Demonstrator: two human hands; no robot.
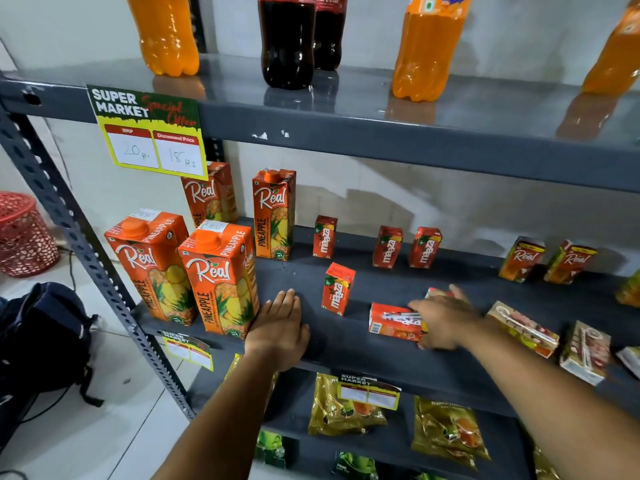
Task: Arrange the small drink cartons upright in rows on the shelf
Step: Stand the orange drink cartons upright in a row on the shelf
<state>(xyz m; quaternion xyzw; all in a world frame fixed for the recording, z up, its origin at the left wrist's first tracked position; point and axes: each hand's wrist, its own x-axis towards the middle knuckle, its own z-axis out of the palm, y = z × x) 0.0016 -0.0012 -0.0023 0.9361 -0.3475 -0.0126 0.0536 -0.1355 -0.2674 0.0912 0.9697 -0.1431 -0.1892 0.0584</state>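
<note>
On the left of the dark grey metal shelf (381, 282) stand four tall orange pineapple juice cartons (221, 278) of glossy printed cardboard with round orange caps. Just beside the front one, the person's left hand (278, 329) lies flat on the shelf board, fingers stretched and together, holding nothing; it seems only to support the body. Next come the small red mango drink cartons: three upright ones (388, 247) form a back row near the wall, and a fourth upright small carton (337, 289) stands alone in front, starting a second row. To its right a fallen small red carton (394, 322) lies on its side near the front edge, and the right hand (446, 318) covers its right end, fingers spread over it. I cannot tell if the fingers already close on it. I judge the step in hand is picking up this lying carton; the next move calls for a firm pinch on its smooth, slippery sides, turning it upright and setting it in line with the front one. Further right, several more small cartons with fruit pictures (524, 329) lie flat, while two small orange cartons (549, 259) stand behind them.
</note>
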